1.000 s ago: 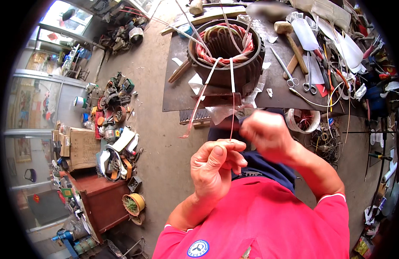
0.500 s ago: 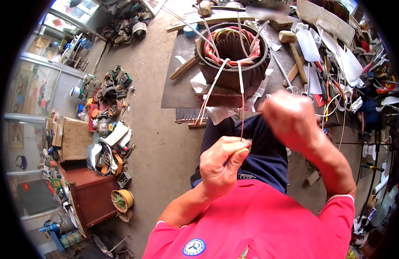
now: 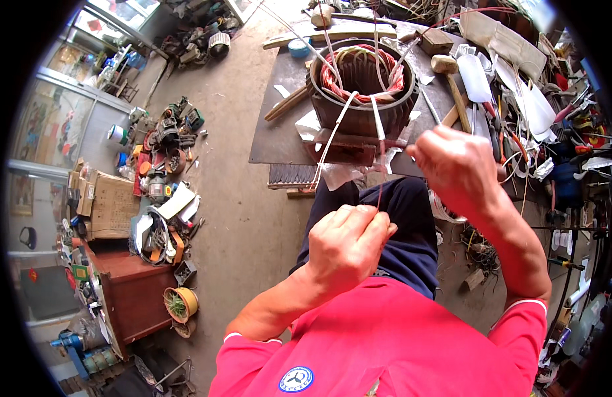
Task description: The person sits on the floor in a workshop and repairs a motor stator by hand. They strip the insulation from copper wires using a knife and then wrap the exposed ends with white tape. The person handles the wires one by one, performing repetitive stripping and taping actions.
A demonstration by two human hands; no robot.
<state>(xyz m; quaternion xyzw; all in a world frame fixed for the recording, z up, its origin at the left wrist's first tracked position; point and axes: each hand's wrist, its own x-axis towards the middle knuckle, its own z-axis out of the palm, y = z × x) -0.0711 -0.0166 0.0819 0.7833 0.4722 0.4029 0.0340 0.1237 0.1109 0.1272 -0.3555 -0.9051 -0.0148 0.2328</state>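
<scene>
A dark motor stator [image 3: 402,119] stands on the metal-topped table, with red-and-white bound windings [image 3: 329,73] around its inner rim. Several sleeved leads rise or hang from it. One white sleeve [image 3: 377,118] drops over the near side, and a thin reddish wire [image 3: 379,196] runs from it to my left hand [image 3: 348,239], whose fingers are pinched on its end. My right hand [image 3: 459,162] is raised to the right of this lead, fingers curled closed. A small dark tip shows at its left side; what it grips is mostly hidden.
A wooden mallet [image 3: 454,83], a wood block [image 3: 436,42] and a blue tape roll [image 3: 299,47] lie on the table [image 3: 273,142]. Tools and white sheets crowd its right side. Motor parts, a cardboard box [image 3: 111,205] and a potted plant [image 3: 180,304] stand left.
My right hand has moved a little right and down, and is less blurred. My left hand still pinches the wire. The view has shifted slightly.
</scene>
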